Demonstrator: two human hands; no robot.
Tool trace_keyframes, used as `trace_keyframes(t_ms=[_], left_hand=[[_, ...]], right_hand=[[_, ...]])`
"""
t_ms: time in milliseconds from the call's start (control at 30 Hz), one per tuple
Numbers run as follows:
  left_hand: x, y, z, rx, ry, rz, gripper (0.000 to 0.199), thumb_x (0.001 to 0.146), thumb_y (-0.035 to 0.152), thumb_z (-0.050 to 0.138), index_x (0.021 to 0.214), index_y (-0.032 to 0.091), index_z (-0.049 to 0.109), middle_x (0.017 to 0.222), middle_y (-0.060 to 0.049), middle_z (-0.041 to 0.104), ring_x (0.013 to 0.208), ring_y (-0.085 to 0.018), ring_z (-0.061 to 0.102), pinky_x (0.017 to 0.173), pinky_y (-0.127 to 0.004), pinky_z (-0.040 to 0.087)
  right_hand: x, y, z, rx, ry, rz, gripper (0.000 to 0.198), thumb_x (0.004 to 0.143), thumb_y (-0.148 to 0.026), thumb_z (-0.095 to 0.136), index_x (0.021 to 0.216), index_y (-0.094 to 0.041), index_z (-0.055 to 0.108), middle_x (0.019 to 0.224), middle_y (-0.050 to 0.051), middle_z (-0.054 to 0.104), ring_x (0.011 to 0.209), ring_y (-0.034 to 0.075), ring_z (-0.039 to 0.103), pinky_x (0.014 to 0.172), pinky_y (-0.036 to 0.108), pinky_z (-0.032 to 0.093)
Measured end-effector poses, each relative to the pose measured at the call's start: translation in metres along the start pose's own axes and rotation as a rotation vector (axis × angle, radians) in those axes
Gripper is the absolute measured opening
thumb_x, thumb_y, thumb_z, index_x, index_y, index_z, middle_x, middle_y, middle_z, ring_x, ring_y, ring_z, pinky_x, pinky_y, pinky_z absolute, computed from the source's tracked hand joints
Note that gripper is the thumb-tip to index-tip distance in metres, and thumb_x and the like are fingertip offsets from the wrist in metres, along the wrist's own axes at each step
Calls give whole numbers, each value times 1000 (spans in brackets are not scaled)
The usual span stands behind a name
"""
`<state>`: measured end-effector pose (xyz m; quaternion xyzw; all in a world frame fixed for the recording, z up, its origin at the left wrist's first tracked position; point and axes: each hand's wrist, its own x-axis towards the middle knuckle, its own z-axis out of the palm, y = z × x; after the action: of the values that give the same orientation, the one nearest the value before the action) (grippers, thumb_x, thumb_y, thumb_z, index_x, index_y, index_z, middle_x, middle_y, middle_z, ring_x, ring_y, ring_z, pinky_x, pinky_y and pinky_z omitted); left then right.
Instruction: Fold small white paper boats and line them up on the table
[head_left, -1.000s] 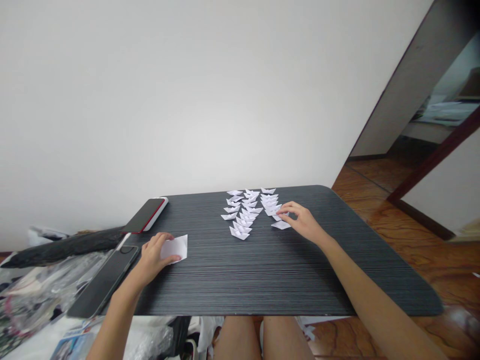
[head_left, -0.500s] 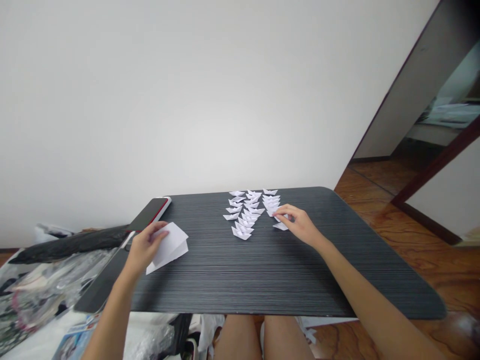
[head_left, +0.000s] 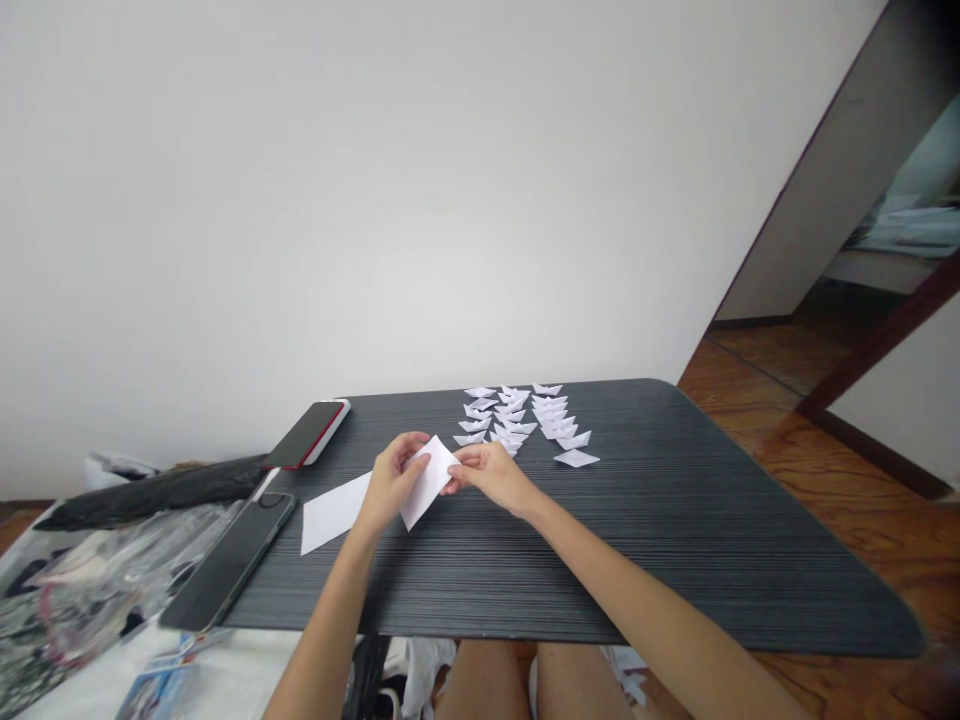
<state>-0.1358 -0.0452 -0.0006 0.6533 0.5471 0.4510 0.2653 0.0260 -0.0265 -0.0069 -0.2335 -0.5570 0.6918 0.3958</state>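
A small white sheet of paper [head_left: 429, 486] is held up over the table between both hands. My left hand [head_left: 396, 480] pinches its left edge, thumb on the near face. At its right corner, the fingers of my right hand [head_left: 491, 474] are closed on the paper. Another white sheet [head_left: 334, 512] lies flat on the table, partly covered by my left hand. Several folded paper boats [head_left: 551, 410] stand in rows beyond my hands, some hidden behind the right one. Nearest on the right lies a flat folded paper diamond [head_left: 577, 458].
The dark table [head_left: 637, 560] stands against a white wall. On its left lie a phone [head_left: 232, 560] and a dark tablet-like device with a red edge [head_left: 306, 434]. Plastic bags [head_left: 142, 550] and a long black bundle [head_left: 165, 492] sit beside the table.
My right hand has left the boats on the right and come over to the left. My left hand has moved right with a paper, leaving another sheet on the table.
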Motion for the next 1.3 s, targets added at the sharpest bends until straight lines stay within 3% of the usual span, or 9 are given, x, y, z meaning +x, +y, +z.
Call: trace_keyframes(t_ms=[100,200,433,700,1033,1300], left_hand=[[-7,8,10,196,171,178,15,74,26,50,82,16,59,100,-7,56,96,-19,52,85,-33,39],[-16,19,19,258,145,290,17,76,24,48,83,18,62,100,-6,57,95,-18,53,85,-31,41],[-21,32,31,241,184,368,18,76,21,50,88,20,64,96,-5,63,88,-17,58,81,-30,46],[-19,30,31,222,202,445,18,75,17,53,87,19,65,94,-5,64,85,-16,59,77,-30,48],[-20,31,30,179,163,405,17,74,18,53,85,19,66,92,-5,65,84,-16,60,76,-29,48],[-15,29,23,5,55,229,17,76,23,50,80,17,66,90,-6,65,84,-17,59,78,-30,46]], right_hand=[[-2,2,-5,41,36,-5,24,59,-31,66,72,-11,64,61,3,64,56,14,61,63,31,50],[-3,-3,-8,43,104,-41,25,58,-32,67,73,-12,65,65,3,65,56,14,61,63,31,50],[-9,-14,-15,21,58,-138,25,59,-28,67,81,-15,66,70,2,65,61,13,61,69,30,50],[-8,-12,-17,21,67,-162,25,60,-25,67,82,-13,66,68,2,65,58,11,60,65,26,50],[-8,-13,-18,11,44,-168,20,61,-23,66,77,-12,66,64,1,64,56,10,60,62,24,50],[-10,-12,-21,-1,30,-162,19,63,-21,64,79,-13,61,69,1,64,63,11,61,67,25,50]])
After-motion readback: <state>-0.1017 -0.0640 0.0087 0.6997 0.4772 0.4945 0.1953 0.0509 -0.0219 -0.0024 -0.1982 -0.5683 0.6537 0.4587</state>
